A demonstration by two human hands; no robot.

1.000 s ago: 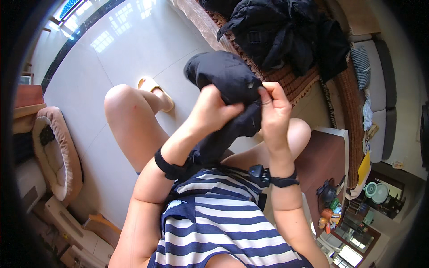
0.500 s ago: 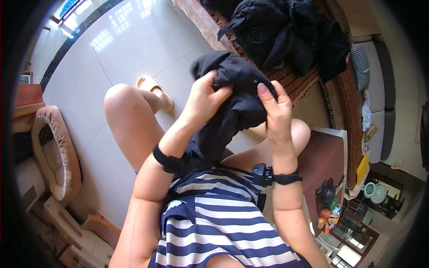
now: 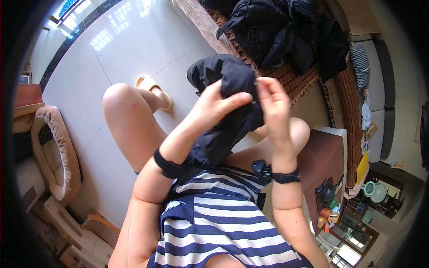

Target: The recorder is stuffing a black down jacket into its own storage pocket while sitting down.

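Observation:
A dark, crumpled cloth garment (image 3: 234, 78) is bunched up over my lap, its lower folds hanging down between my thighs. My left hand (image 3: 216, 105) grips it from the left, with the thumb laid across the front and the fingers mostly hidden behind the cloth. At the garment's right edge, my right hand (image 3: 275, 100) is closed in a pinch, thumb and forefinger together at the fabric. Its fingers are slightly blurred. Which part of the garment faces up I cannot tell.
More black clothing (image 3: 277, 35) lies heaped on a brown ribbed seat cover (image 3: 308, 87) at the far right. A brown-topped table (image 3: 321, 156) with small items stands near my right knee. A padded pet bed (image 3: 73, 174) sits on the tiled floor (image 3: 103, 147) at left.
My left thumb has moved right across the garment. My right fingers have drawn together at its edge, and the top of the cloth has rounded and shifted slightly.

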